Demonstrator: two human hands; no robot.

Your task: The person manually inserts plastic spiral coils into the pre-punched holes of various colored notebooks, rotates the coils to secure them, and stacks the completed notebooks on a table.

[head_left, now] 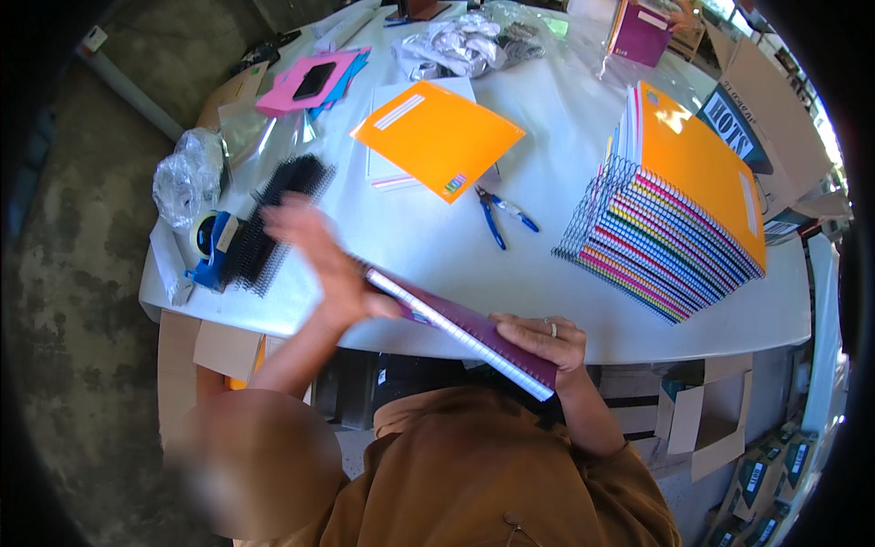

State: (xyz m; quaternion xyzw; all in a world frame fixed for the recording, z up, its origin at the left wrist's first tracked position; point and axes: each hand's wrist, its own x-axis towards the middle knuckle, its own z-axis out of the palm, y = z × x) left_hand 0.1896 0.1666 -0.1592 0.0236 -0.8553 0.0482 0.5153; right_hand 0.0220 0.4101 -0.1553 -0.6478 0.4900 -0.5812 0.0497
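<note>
My right hand (pixel 547 342), with a ring on one finger, grips the lower right end of a purple-covered notebook (pixel 483 337). The notebook is tilted, showing a white strip with a row of holes along its edge. My left hand (pixel 324 264) is blurred, its fingers stretched out and the thumb apart. It lies across the notebook's upper left end, and whether it touches is unclear. The fingers reach over a pile of black spiral binding coils (pixel 290 187). Blue-handled pliers (pixel 497 214) lie on the white table (pixel 437 264) beyond the notebook.
A tall stack of spiral-bound notebooks (pixel 674 201) stands at the right. An orange cover (pixel 437 137) tops papers in the middle. At left sit a blue tape dispenser (pixel 214 255) and crumpled plastic (pixel 189 178). A phone (pixel 314 82) rests on pink sheets. Cardboard boxes (pixel 702 415) stand below.
</note>
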